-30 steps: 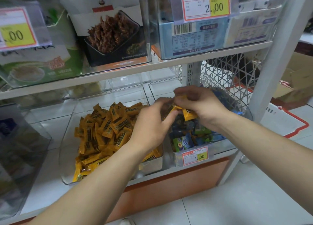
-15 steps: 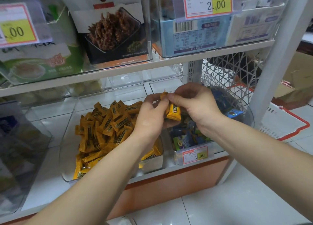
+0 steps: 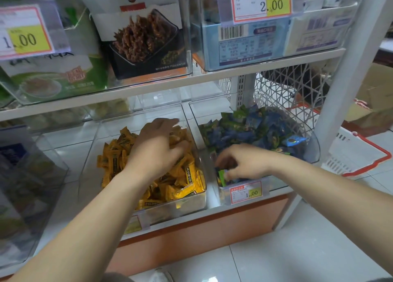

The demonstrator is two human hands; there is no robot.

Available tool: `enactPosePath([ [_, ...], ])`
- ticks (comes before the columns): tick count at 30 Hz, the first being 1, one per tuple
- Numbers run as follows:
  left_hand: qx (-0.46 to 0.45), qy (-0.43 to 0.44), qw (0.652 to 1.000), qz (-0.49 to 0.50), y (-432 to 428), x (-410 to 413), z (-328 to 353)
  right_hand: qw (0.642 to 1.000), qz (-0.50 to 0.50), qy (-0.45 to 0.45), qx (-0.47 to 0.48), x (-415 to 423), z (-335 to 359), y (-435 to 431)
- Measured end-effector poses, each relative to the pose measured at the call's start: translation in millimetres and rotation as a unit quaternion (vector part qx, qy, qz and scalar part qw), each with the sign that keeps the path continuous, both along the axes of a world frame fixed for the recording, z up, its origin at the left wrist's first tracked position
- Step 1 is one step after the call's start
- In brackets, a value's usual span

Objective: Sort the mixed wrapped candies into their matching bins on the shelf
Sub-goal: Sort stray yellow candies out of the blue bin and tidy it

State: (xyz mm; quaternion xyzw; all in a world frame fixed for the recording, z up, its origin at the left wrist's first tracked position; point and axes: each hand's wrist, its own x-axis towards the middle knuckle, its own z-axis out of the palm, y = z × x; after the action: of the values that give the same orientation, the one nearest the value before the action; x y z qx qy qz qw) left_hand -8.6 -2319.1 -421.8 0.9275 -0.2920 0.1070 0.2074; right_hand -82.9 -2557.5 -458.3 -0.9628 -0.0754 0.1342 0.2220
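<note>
Two clear bins stand side by side on the lower shelf. The left bin (image 3: pixel 89 154) holds a heap of yellow wrapped candies (image 3: pixel 187 182). The right bin (image 3: pixel 314 150) holds blue and green wrapped candies (image 3: pixel 251 128). My left hand (image 3: pixel 157 150) lies palm down over the yellow heap, fingers spread and relaxed among the wrappers; whether it holds one is hidden. My right hand (image 3: pixel 244 165) reaches into the front of the right bin, fingers curled down into the candies beside a green wrapper (image 3: pixel 222 175).
Price tags hang on the bin fronts (image 3: pixel 246 193). The upper shelf (image 3: pixel 212 77) carries clear boxes of packaged snacks close above the bins. A white upright post (image 3: pixel 344 86) stands to the right, a white and red basket (image 3: pixel 361 154) behind it. Another clear bin (image 3: pixel 25 175) sits left.
The hands were together above the bins, passing a yellow candy. They have separated: the left dropped onto the yellow heap, the right went down into the front of the blue and green bin.
</note>
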Motion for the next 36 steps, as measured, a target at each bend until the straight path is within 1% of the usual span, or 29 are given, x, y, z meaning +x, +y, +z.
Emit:
enactPosePath([
  [2,0.015,-0.013,0.998,-0.059,-9,-9,1,0.999,-0.001,-0.006,-0.041,3,-2,0],
  [4,0.060,0.012,0.992,-0.108,-19,-17,-3,0.998,-0.046,-0.047,-0.015,6,7,-5],
  [6,0.084,0.028,0.986,-0.143,-25,-19,-10,0.988,-0.121,-0.099,0.000,10,19,-15],
  [8,0.067,0.041,0.983,-0.163,-25,-17,-13,0.962,-0.192,-0.184,-0.056,11,22,-21],
  [9,0.056,0.044,0.983,-0.167,-24,-15,-15,0.946,-0.209,-0.234,-0.079,10,20,-22],
  [10,0.047,0.046,0.983,-0.170,-23,-13,-16,0.938,-0.201,-0.274,-0.075,10,17,-19],
  [11,0.041,0.047,0.983,-0.172,-23,-11,-18,0.942,-0.178,-0.282,-0.042,9,15,-12],
  [12,0.035,0.049,0.983,-0.175,-22,-10,-20,0.958,-0.144,-0.250,0.009,7,12,-4],
  [13,0.029,0.051,0.983,-0.177,-21,-9,-21,0.976,-0.107,-0.186,0.049,6,9,3],
  [14,0.023,0.053,0.982,-0.179,-21,-8,-22,0.990,-0.069,-0.109,0.058,7,5,9],
  [16,0.015,0.058,0.982,-0.181,-21,-6,-24,1.000,-0.003,0.009,0.016,7,-3,15],
  [18,0.010,0.061,0.982,-0.181,-21,-6,-24,0.996,0.013,0.088,-0.010,10,-9,17],
  [20,0.007,0.059,0.982,-0.180,-22,-6,-24,0.994,-0.007,0.103,-0.041,14,-12,20],
  [22,0.003,0.063,0.982,-0.180,-22,-7,-24,0.995,0.001,0.059,-0.086,16,-16,26],
  [23,-0.001,0.069,0.981,-0.180,-22,-7,-24,0.996,0.000,0.036,-0.083,16,-17,27],
  [26,-0.005,0.084,0.980,-0.178,-22,-6,-23,0.999,-0.040,0.006,-0.015,11,-3,16],
  [28,-0.004,0.082,0.982,-0.173,-24,-7,-21,0.996,-0.079,-0.031,0.032,8,12,4],
  [30,-0.008,0.071,0.983,-0.167,-27,-12,-19,0.984,-0.126,-0.079,0.103,4,24,-5],
  [32,-0.009,0.052,0.985,-0.162,-33,-16,-18,0.971,-0.159,-0.117,0.137,1,27,-9],
  [33,-0.010,0.044,0.987,-0.157,-36,-18,-19,0.964,-0.176,-0.123,0.157,-2,28,-9],
  [34,-0.015,0.041,0.987,-0.152,-39,-20,-20,0.953,-0.191,-0.119,0.201,-4,28,-9],
  [35,-0.028,0.044,0.988,-0.148,-42,-21,-20,0.933,-0.204,-0.110,0.274,-6,29,-7],
  [36,-0.050,0.051,0.987,-0.147,-45,-23,-20,0.903,-0.213,-0.100,0.360,-7,30,-5],
])
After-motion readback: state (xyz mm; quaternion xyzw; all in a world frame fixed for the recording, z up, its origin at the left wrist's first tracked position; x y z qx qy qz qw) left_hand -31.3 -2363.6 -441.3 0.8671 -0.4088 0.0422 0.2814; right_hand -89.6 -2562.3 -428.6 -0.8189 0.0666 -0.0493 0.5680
